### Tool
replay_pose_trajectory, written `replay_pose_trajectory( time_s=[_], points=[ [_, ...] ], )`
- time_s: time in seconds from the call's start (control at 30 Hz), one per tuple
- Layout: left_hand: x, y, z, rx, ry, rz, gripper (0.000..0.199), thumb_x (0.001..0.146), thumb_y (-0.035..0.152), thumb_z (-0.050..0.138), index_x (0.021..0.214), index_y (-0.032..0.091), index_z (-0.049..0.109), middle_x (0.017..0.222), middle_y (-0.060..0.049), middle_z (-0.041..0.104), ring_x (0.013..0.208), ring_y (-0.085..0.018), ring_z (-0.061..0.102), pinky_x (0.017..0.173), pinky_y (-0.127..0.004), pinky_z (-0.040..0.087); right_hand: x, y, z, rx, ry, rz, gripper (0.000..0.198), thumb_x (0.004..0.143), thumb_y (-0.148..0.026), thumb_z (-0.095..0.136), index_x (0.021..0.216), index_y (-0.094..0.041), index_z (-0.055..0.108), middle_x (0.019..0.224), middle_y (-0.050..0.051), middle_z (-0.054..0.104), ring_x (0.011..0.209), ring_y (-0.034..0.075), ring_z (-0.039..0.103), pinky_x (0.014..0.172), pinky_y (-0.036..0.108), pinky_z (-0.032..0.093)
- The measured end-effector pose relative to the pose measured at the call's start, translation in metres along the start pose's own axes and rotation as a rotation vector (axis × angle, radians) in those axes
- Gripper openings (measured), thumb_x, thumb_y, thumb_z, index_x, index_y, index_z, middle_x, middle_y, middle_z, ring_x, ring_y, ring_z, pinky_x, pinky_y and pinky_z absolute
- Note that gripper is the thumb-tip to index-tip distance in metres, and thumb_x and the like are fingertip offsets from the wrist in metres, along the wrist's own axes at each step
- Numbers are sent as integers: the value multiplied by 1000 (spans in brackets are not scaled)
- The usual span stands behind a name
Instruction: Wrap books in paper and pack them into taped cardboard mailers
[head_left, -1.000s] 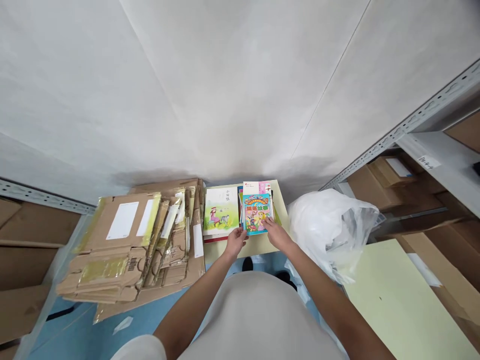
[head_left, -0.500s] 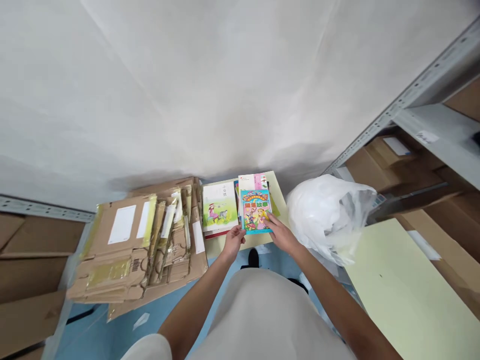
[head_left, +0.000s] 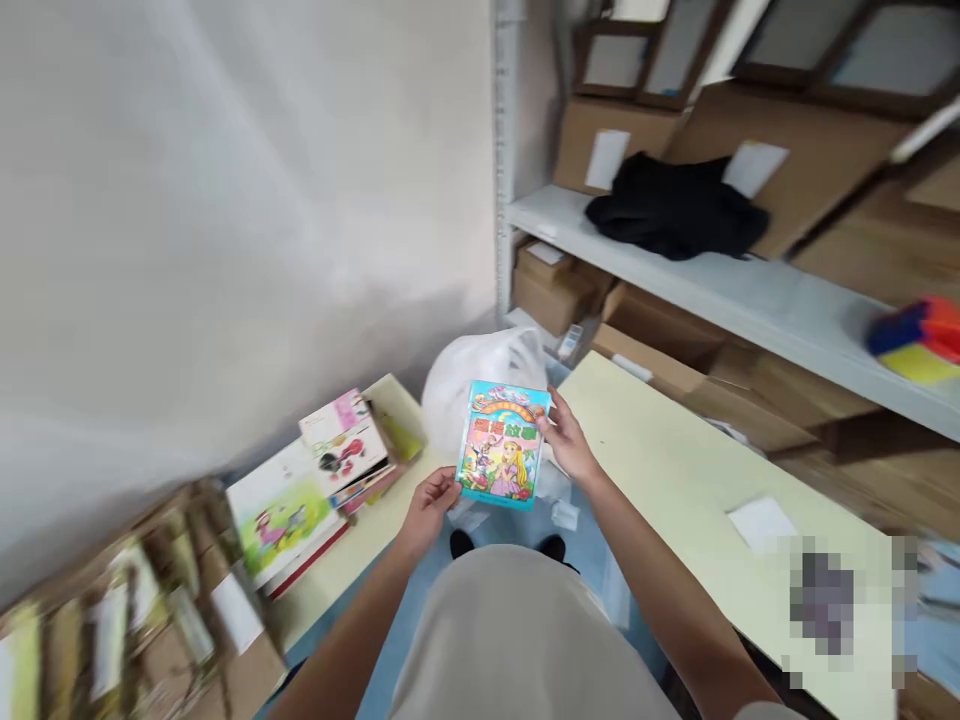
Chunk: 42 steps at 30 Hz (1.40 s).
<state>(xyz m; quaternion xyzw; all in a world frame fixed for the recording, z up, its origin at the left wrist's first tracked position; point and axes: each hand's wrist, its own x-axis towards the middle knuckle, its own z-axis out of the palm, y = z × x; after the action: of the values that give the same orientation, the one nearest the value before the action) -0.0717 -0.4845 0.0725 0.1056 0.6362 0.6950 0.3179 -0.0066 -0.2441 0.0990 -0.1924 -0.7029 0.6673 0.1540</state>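
Turquoise edges sit pinched in the fingers of the left hand (head_left: 435, 497), lower left, and right hand (head_left: 568, 438), upper right. The cartoon-covered book (head_left: 501, 445), face up, is held beyond the right edge of the wall-side table (head_left: 356, 541), long axis pointing away, top leaning slightly right.

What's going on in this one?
A colourful picture book is held up in two bare hands: the left hand has its lower left corner, and the right hand grips it near the upper right. Behind it in this view sits a white plastic bag. More books lie piled on a pale table to the left, with cardboard beside them. A second pale table stands to the right.
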Motion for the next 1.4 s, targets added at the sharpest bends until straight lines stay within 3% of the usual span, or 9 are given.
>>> replay_pose_trajectory(
  time_s=[0.1, 0.17, 0.27, 0.5, 0.63, 0.93, 1.13, 1.27, 1.4],
  points=[
    [15, 2, 70, 76, -205, -27, 35, 68, 47, 71, 85, 17, 65, 72, -3, 65, 65, -14, 56, 65, -27, 45, -15, -8, -77, 122, 244, 68, 58, 77, -56, 57, 118, -17, 53, 92, 5, 68, 78, 17, 64, 70, 31, 53],
    [22, -1, 116, 94, -303, -46, 36, 67, 46, 72, 88, 17, 65, 86, -6, 69, 80, -18, 61, 75, -30, 47, -32, -10, -123, 181, 362, 92, 49, 72, -56, 62, 101, -16, 59, 82, 3, 67, 70, 16, 63, 65, 30, 52],
    [30, -10, 175, 89, -296, -95, 48, 65, 45, 73, 104, 20, 62, 97, -7, 68, 87, -19, 63, 77, -30, 49, -60, -7, -180, 240, 516, 116, 48, 68, -55, 64, 95, -17, 58, 77, 2, 67, 66, 16, 62, 58, 29, 50],
    [44, -29, 255, 162, -429, -229, 40, 61, 44, 76, 87, 16, 66, 91, -8, 69, 80, -18, 64, 71, -28, 52, -110, 9, -255, 318, 716, 82, 44, 71, -52, 65, 102, -22, 57, 82, 1, 65, 69, 15, 61, 59, 28, 50],
    [53, -33, 275, 157, -466, -290, 38, 59, 42, 77, 86, 17, 67, 89, -6, 68, 78, -16, 63, 71, -29, 52, -128, 14, -277, 329, 795, 115, 45, 73, -52, 63, 109, -27, 56, 94, 0, 62, 75, 14, 60, 59, 26, 50],
    [78, -36, 293, 63, -560, -406, 39, 63, 37, 78, 96, 19, 65, 90, -3, 66, 81, -15, 62, 75, -30, 53, -126, 12, -295, 329, 930, 210, 37, 69, -48, 65, 94, -20, 63, 84, 2, 65, 66, 14, 60, 56, 26, 50],
    [115, -27, 293, 12, -613, -483, 40, 59, 36, 81, 90, 18, 67, 88, -3, 66, 76, -13, 62, 71, -27, 51, -114, 11, -300, 328, 852, 100, 37, 72, -32, 59, 108, -25, 62, 86, 0, 62, 68, 14, 63, 70, 33, 51],
    [133, -26, 289, -34, -642, -568, 43, 56, 35, 83, 93, 19, 65, 81, -1, 67, 69, -12, 61, 67, -26, 48, -112, 3, -302, 72, 720, -5, 57, 74, -25, 61, 129, -32, 48, 90, 0, 61, 74, 13, 60, 72, 30, 49],
    [138, -25, 293, -23, -735, -618, 41, 58, 37, 81, 90, 19, 64, 83, -5, 70, 72, -15, 63, 69, -27, 47, -109, -16, -305, -228, 605, -66, 36, 81, -29, 59, 117, -30, 58, 96, 4, 58, 89, 17, 58, 81, 34, 48]
  ],
)
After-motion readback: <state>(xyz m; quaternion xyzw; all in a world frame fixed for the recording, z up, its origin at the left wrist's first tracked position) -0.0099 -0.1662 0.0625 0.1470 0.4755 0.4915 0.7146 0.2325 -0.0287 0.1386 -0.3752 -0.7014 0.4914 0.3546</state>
